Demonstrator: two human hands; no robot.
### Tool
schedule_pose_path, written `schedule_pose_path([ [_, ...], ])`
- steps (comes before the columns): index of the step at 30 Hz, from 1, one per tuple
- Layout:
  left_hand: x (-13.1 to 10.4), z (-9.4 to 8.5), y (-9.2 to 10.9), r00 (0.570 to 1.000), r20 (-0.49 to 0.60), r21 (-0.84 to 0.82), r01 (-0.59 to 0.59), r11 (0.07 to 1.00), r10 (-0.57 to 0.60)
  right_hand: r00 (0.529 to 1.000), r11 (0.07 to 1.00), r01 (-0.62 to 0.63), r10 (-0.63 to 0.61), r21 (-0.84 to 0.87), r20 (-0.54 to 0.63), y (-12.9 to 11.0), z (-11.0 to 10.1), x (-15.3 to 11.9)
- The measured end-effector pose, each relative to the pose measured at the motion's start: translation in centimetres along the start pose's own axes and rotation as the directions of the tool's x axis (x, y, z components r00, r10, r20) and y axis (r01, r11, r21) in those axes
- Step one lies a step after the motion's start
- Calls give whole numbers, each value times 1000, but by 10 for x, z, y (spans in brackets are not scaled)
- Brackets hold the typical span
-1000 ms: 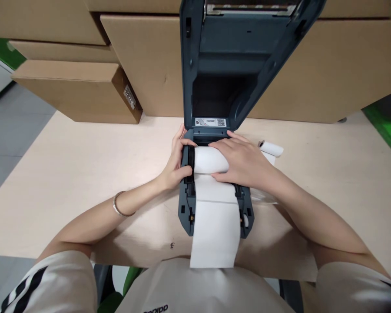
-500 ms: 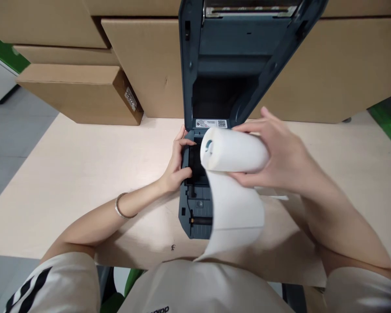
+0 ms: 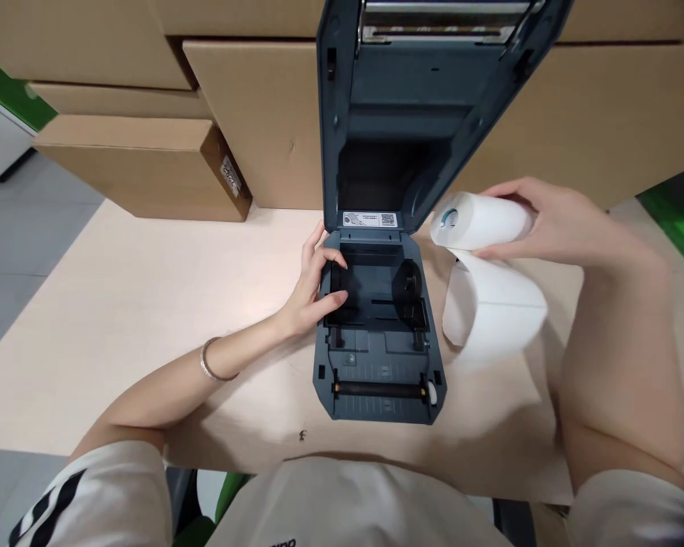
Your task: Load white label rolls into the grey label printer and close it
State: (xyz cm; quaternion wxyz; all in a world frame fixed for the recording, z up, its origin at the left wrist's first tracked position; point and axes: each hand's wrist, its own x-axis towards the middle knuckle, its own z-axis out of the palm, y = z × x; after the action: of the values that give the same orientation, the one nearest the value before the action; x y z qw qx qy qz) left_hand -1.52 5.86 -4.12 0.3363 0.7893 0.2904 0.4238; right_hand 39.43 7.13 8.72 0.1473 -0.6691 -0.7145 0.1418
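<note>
The label printer [image 3: 376,346] stands on the table with its lid [image 3: 410,76] raised, so its bay, dark roll holders [image 3: 410,281] and black roller [image 3: 379,389] show. My left hand [image 3: 316,292] grips the printer's left side, thumb and fingertips reaching over the rim by the left holder. To the right of the printer, my right hand [image 3: 552,220] holds a white label roll [image 3: 487,219] from its far end, clear of the bay. A loose strip of labels [image 3: 505,308] curls down from the roll towards the table.
Large cardboard boxes [image 3: 262,121] line the back of the table [image 3: 91,319], behind the raised lid. A flatter cardboard box [image 3: 137,167] rests at the back left. The table's near edge runs close to my body.
My right hand has carried the label roll from over the bay to the printer's right, with its strip trailing along. My left hand has stayed on the printer's left side.
</note>
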Motion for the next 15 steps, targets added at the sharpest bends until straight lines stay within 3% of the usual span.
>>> schedule_pose_path([
  [4,2,1,7,998,-21,2,56,998,-56,999,999,35,-35,-8,32,4,20,14],
  [10,3,0,4,998,-42,23,45,999,-44,971,978,209,-208,-1,120,-4,51,21],
  [15,3,-2,3,999,-39,42,31,999,-29,940,964,261,-263,37,217,-4,59,26],
])
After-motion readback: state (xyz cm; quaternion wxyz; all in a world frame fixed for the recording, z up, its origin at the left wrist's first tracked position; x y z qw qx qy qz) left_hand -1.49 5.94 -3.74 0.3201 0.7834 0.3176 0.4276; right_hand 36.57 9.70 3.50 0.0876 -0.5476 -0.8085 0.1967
